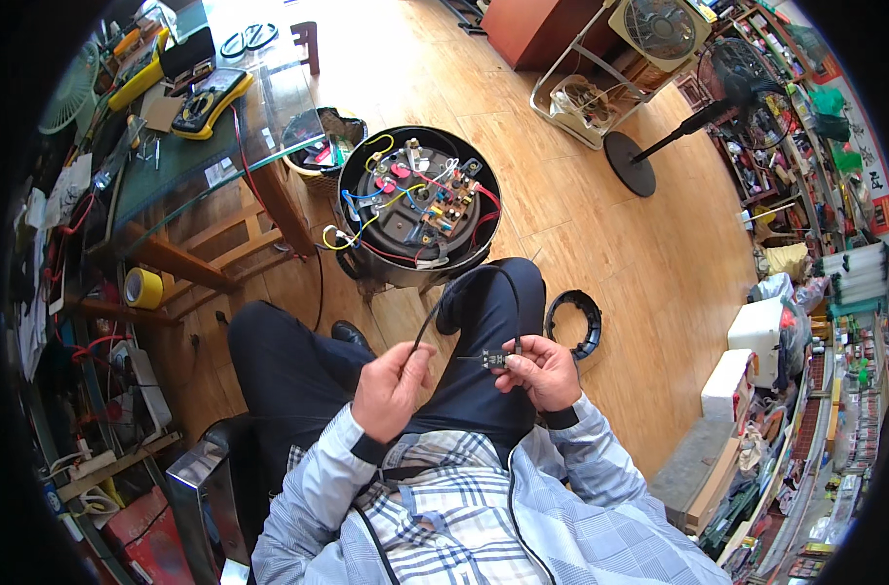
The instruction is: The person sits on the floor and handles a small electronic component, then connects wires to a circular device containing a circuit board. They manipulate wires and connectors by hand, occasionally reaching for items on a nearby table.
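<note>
A black cable (512,278) arches up over my right thigh between my two hands. My left hand (392,392) is closed, pinching one stretch of it. Over my lap, my right hand (544,376) is closed on a small dark connector (493,359) with pale markings, from which a thin pin-like piece points left. Beyond my knees stands a round dark cooker body (420,275), its opened underside facing up. Inside it lie a brown circuit board (451,207) and coloured wires. Neither hand touches the cooker.
A black plastic ring (573,324) lies on the floor to the right. At left, a glass-topped table (232,168) carries a yellow multimeter (211,102), with yellow tape (143,288) below. A standing fan (630,164) and crowded shelves are at the right.
</note>
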`<state>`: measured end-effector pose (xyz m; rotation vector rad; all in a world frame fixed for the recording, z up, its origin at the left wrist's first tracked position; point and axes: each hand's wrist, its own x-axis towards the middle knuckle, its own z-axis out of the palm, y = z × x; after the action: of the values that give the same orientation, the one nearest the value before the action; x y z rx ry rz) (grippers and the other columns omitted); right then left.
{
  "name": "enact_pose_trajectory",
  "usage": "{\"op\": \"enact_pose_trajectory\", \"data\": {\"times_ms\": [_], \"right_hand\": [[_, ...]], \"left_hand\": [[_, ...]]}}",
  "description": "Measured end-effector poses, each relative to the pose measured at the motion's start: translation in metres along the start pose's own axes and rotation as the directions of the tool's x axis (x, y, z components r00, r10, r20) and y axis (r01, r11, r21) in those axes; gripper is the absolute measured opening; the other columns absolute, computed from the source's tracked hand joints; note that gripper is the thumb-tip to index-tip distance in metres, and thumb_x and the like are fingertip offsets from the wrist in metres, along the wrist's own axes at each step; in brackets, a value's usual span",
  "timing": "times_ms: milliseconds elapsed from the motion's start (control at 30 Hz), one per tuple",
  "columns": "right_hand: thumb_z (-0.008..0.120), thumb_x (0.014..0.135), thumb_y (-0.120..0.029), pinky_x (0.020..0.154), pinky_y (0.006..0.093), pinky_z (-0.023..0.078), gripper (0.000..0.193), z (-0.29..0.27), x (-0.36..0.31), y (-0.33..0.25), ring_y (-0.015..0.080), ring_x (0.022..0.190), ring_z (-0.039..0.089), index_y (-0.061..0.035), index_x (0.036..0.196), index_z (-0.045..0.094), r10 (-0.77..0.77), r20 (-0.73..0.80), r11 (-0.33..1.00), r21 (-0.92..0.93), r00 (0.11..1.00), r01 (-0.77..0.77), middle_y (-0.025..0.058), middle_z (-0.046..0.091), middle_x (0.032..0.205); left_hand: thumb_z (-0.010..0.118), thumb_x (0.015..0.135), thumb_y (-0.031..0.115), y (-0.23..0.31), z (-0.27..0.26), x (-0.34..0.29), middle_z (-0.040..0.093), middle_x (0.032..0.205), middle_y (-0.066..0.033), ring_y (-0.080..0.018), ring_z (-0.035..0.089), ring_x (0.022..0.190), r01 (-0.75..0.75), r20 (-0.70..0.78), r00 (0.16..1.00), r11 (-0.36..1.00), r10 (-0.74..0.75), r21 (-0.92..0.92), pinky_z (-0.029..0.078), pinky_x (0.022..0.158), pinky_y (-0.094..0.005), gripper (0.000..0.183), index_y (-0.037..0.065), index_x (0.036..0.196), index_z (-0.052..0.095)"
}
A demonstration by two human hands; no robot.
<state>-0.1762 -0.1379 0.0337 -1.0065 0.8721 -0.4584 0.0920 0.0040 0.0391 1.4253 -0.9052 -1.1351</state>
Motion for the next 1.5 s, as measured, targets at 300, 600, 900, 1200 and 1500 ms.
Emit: {"op": "enact_pose_trajectory", "data": {"times_ms": [300,600,900,1200,1500], "right_hand": [[0.062,0.115,-0.015,0.078,0.0367,0.069,0.029,0.022,-0.013,-0.009,0.0281,0.09,0.083,0.0075,0.132,0.066,0.126,0.024,0.98,0.15,0.992,-0.128,0.0225,0.08,0.112],[0.069,0.113,-0.016,0.077,0.0326,0.064,0.027,0.047,-0.013,0.008,0.0162,0.083,0.073,0.0055,0.128,0.075,0.048,-0.024,0.943,0.331,0.999,-0.038,0.0089,0.077,0.098],[0.07,0.112,-0.013,0.074,0.0307,0.063,0.025,0.073,-0.017,0.012,0.0144,0.082,0.073,0.0052,0.128,0.075,0.081,0.024,0.951,0.298,0.996,-0.085,0.0093,0.078,0.101],[0.075,0.109,-0.013,0.068,0.0301,0.061,0.019,0.072,-0.019,0.008,0.0146,0.073,0.072,0.0033,0.118,0.073,0.113,0.066,0.943,0.308,0.991,-0.128,0.0117,0.079,0.098],[0.075,0.109,-0.014,0.063,0.0285,0.058,0.017,0.086,-0.021,0.002,0.013,0.07,0.071,0.0024,0.108,0.074,0.173,0.026,0.943,0.284,0.985,-0.173,0.0091,0.078,0.092]], "left_hand": [[0.075,0.109,0.015,-0.02,0.013,0.007,0.071,0.103,-0.0011,-0.0064,0.062,0.086,-0.006,0.072,0.997,1.0,0.006,0.006,0.053,0.077,-0.023,0.033,-0.005,0.134,0.069],[0.079,0.104,0.007,-0.011,0.013,0.0,0.071,0.1,-0.002,-0.004,0.057,0.067,0.429,0.266,0.903,0.691,-0.337,-0.582,0.044,0.056,-0.0211,0.052,-0.005,0.148,0.053],[0.068,0.112,0.008,-0.009,0.015,-0.007,0.073,0.105,-0.0049,-0.0064,0.051,0.065,0.424,0.375,0.904,0.554,-0.207,-0.717,0.037,0.054,-0.0239,0.038,-0.001,0.148,0.061],[0.072,0.109,0.004,-0.028,0.011,-0.01,0.077,0.099,-0.0047,-0.0083,0.061,0.069,0.333,0.372,0.924,0.662,-0.088,-0.672,0.047,0.059,-0.0241,0.033,0.0,0.141,0.069],[0.075,0.107,0.005,-0.027,0.008,-0.013,0.079,0.094,-0.0067,-0.0097,0.07,0.075,0.258,0.326,0.944,0.753,-0.062,-0.605,0.057,0.066,-0.024,0.031,-0.003,0.137,0.071]]}}
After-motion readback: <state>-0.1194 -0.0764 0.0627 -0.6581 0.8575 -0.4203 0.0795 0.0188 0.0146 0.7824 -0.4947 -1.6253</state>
